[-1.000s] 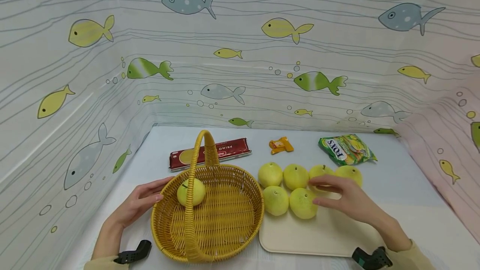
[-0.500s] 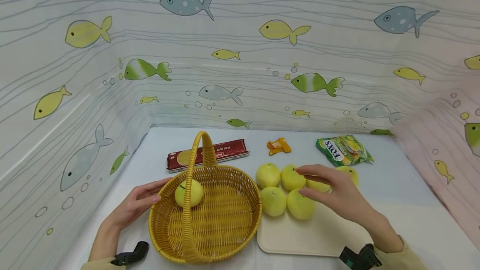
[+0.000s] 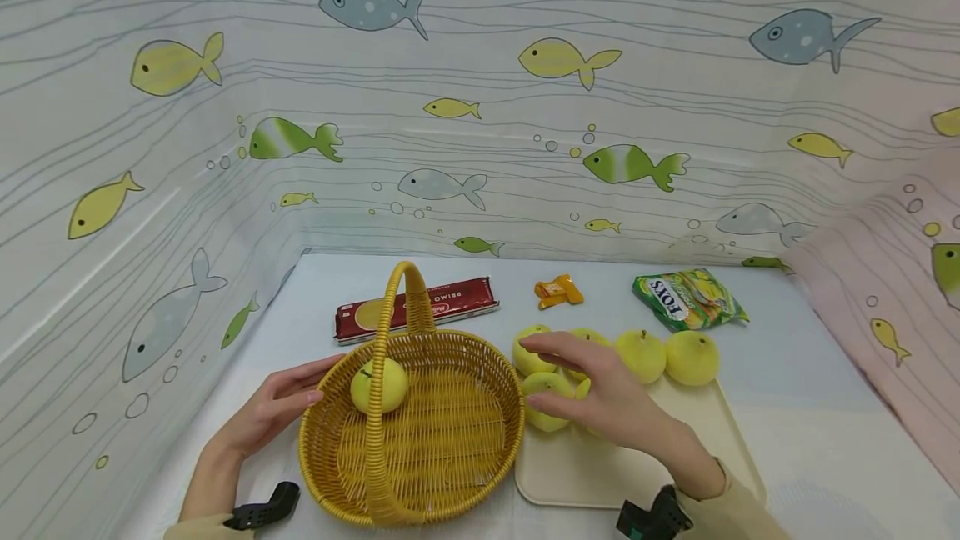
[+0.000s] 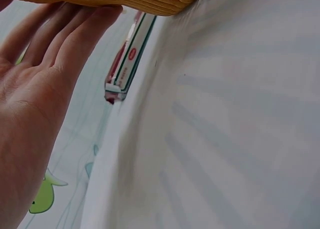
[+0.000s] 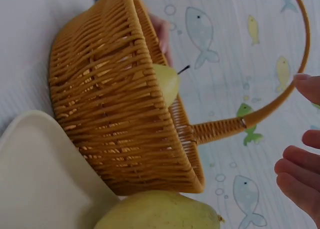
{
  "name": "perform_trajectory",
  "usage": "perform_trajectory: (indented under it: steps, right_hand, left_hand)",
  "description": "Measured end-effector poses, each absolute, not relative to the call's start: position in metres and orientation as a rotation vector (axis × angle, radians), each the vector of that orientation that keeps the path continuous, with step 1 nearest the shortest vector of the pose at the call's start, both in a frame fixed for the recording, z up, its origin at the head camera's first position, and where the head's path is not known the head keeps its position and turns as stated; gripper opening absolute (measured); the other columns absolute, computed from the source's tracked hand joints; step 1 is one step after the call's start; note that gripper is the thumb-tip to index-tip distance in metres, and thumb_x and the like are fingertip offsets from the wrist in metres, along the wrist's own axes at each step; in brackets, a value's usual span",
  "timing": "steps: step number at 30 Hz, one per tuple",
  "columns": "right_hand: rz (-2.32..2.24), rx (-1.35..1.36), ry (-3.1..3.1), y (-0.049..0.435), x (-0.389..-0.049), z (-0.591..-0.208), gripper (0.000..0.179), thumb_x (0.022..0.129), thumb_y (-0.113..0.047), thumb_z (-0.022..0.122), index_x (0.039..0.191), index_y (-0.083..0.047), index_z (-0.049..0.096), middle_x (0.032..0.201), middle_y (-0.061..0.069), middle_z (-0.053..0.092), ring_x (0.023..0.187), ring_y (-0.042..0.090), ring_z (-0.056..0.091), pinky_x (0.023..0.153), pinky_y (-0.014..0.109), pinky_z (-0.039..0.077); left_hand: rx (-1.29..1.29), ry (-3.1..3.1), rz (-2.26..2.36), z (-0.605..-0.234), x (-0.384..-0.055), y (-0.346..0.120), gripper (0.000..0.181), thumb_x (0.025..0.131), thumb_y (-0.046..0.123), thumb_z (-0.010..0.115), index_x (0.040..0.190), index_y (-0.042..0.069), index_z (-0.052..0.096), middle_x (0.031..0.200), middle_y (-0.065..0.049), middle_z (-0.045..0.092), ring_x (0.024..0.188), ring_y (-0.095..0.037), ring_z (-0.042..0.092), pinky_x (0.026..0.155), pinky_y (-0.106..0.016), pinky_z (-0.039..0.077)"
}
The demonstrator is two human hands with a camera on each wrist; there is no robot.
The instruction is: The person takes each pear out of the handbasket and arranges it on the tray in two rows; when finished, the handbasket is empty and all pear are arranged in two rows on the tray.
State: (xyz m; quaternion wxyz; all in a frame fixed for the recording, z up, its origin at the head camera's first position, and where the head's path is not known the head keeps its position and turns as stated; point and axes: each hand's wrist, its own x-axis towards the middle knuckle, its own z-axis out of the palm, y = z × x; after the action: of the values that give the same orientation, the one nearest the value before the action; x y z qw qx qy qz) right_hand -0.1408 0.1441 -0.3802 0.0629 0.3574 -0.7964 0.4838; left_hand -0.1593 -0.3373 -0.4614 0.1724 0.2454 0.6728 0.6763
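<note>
A yellow wicker basket (image 3: 450,432) with a tall arched handle holds one round yellow-green pear (image 3: 390,386) at its left side. My left hand (image 3: 273,407) rests against the basket's left rim. In the left wrist view its fingers (image 4: 80,44) lie straight along the basket's outer wall. My right hand (image 3: 607,394) hovers just right of the basket with thumb and fingers apart, nothing between them. Beneath and around it, several more pears (image 3: 692,358) stand in two rows on a cream tray (image 3: 577,482); the hand partly hides some of them.
Behind the basket lies a long dark red biscuit packet (image 3: 457,298). Small orange wrapped sweets (image 3: 558,291) and a green Fox's candy bag (image 3: 690,298) lie toward the back. A fish-patterned cloth (image 3: 480,65) surrounds the white table.
My right hand has moved left across the pears toward the basket, uncovering the pears at the right. The left hand stays at the basket's rim.
</note>
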Motion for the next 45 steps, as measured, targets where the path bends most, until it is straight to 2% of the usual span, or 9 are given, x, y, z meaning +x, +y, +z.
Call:
perform_trajectory:
  steps: [6,11,19,24,33,45]
  right_hand:
    - [1.506,1.15,-2.426,0.119,-0.144,-0.383,0.057,0.085,-0.027,0.081,0.137,-0.02,0.059,0.136,-0.005,0.061,0.124,0.015,0.06,0.102,0.037,0.052]
    - [1.402,1.183,-2.484,0.099,-0.147,-0.385,0.06,0.086,-0.033,0.08,0.139,-0.018,0.057,0.139,0.0,0.06,0.126,0.018,0.059,0.101,0.036,0.052]
    - [1.319,1.253,-2.553,0.067,-0.148,-0.39,0.067,0.085,-0.037,0.08,0.143,-0.015,0.054,0.144,0.001,0.057,0.134,0.017,0.052,0.11,0.039,0.045]
    - [1.251,1.242,-2.652,0.051,-0.147,-0.39,0.067,0.085,-0.038,0.08,0.143,-0.016,0.053,0.146,0.001,0.054,0.134,0.017,0.051,0.11,0.039,0.045]
    - [1.138,1.283,-2.707,0.034,-0.15,-0.385,0.066,0.087,-0.044,0.077,0.143,-0.017,0.054,0.143,-0.002,0.056,0.132,0.015,0.053,0.109,0.038,0.044]
    - [1.161,1.38,-2.676,0.02,-0.149,-0.388,0.066,0.086,-0.038,0.079,0.141,-0.011,0.055,0.14,0.0,0.059,0.129,0.012,0.055,0.109,0.029,0.043]
  left_hand:
    - [0.703,1.93,1.915,-0.461,-0.16,-0.337,0.051,0.1,-0.009,0.037,0.151,-0.011,0.031,0.151,0.003,0.051,0.136,-0.007,0.049,0.107,-0.019,0.042]
    - [0.698,1.924,1.922,-0.46,-0.159,-0.336,0.051,0.1,-0.009,0.037,0.15,-0.011,0.031,0.15,0.003,0.051,0.136,-0.008,0.049,0.107,-0.019,0.042]
    - [0.7,1.904,1.923,-0.462,-0.159,-0.337,0.051,0.1,-0.008,0.037,0.151,-0.011,0.03,0.151,0.003,0.051,0.136,-0.008,0.049,0.107,-0.02,0.042]
    - [0.733,1.88,1.931,-0.461,-0.159,-0.336,0.051,0.101,-0.008,0.036,0.151,-0.012,0.028,0.152,0.002,0.05,0.137,-0.008,0.048,0.107,-0.019,0.041]
    - [0.734,1.879,1.938,-0.462,-0.159,-0.338,0.052,0.101,-0.008,0.036,0.151,-0.012,0.027,0.152,0.004,0.05,0.137,-0.007,0.048,0.107,-0.019,0.041]
    - [0.729,1.901,1.921,-0.462,-0.159,-0.338,0.052,0.101,-0.008,0.037,0.152,-0.011,0.029,0.151,0.004,0.05,0.137,-0.008,0.048,0.107,-0.019,0.042]
